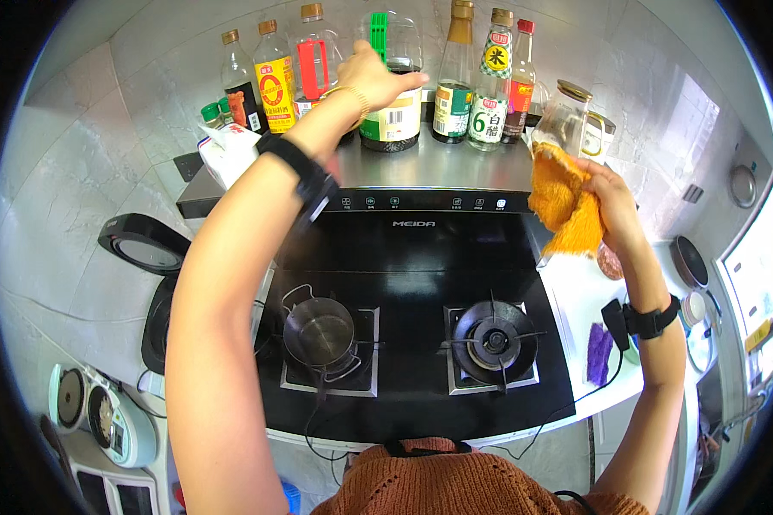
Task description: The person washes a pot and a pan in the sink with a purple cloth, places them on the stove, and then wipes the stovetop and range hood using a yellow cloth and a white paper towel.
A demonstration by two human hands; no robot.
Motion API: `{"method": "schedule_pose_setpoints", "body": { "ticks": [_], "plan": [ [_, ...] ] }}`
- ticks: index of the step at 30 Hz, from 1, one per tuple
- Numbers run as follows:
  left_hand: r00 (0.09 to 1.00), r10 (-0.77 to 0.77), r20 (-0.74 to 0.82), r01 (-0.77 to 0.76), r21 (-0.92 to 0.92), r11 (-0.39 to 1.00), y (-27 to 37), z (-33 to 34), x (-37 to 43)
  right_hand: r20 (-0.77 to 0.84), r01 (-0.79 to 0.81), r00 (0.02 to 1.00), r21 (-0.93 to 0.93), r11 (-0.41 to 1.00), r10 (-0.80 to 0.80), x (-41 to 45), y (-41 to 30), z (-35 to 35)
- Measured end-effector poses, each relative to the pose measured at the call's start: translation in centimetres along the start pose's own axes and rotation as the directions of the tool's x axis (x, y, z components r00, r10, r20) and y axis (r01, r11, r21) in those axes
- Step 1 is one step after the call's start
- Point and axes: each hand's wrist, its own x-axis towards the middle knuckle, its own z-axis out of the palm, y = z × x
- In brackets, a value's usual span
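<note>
My left hand (375,78) reaches over the steel top of the range hood, its thumb spread to the right. It is in front of a large plastic jug (393,122) of dark liquid with a green handle (379,35); whether it touches the jug is unclear. To its left stands a similar jug with a red handle (312,67), partly hidden by my wrist. My right hand (609,193) grips a fluffy orange cloth (560,199), which hangs down in front of a glass pitcher (563,112) with a gold-coloured lid.
Several bottles line the back, including a white vinegar bottle (488,103) and a yellow-labelled bottle (275,90). A pot (319,331) sits on the left burner; the right burner (496,338) is bare. A purple cloth (598,354) lies on the right counter. Cords trail from both wrist straps.
</note>
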Motion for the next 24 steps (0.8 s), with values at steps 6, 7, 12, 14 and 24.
{"method": "schedule_pose_setpoints", "body": {
  "ticks": [6,7,12,14,24],
  "plan": [
    [0.98,0.079,-0.181,0.002,0.41,0.912,-1.8,2.3,3.1,0.221,0.02,0.975,-0.047,0.999,-0.009,-1.7,0.0,0.6],
    [0.979,0.087,-0.183,-0.002,0.419,0.908,-2.2,2.0,3.5,0.251,0.002,0.968,-0.016,1.0,0.002,-1.5,0.0,0.9],
    [0.987,-0.103,-0.126,0.125,0.176,0.976,-2.9,1.7,5.1,0.29,0.026,0.956,0.022,0.999,-0.031,1.3,0.6,3.2],
    [0.954,-0.298,0.011,0.296,-0.167,0.941,-2.4,1.6,5.7,0.302,0.006,0.953,0.044,0.999,-0.019,2.5,0.9,3.7],
    [0.931,-0.358,-0.07,0.149,-0.823,0.548,0.2,1.2,2.4,0.279,-0.02,0.96,0.154,0.988,-0.024,4.7,2.4,5.1]
  ]
}}
